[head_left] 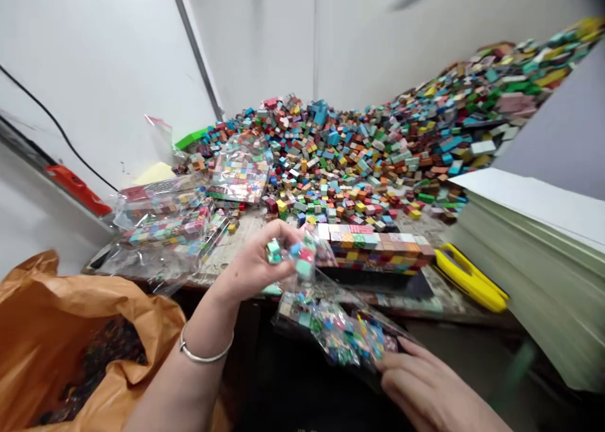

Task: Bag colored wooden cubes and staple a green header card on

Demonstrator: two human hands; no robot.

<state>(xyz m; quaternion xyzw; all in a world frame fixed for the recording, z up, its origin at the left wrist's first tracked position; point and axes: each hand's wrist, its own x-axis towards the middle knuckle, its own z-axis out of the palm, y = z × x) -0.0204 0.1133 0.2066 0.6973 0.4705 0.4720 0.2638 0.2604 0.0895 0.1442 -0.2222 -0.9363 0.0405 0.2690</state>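
Observation:
My left hand (258,262) is raised over the table's front edge, fingers pinched round a few small coloured cubes (297,255) at the mouth of a clear plastic bag (331,325). The bag is partly filled with mixed cubes and hangs down toward me. My right hand (425,385) supports the bag's lower end from below, fingers curled along it. A silver bangle (203,355) sits on my left wrist. Just behind the hands a tidy block of stacked cubes (378,246) rests on a dark tray.
A huge heap of loose coloured cubes (359,154) covers the table to the back wall. Filled clear bags (170,227) lie at left. An orange sack (70,331) sits lower left, a yellow tool (467,277) and a stack of white sheets (534,255) at right.

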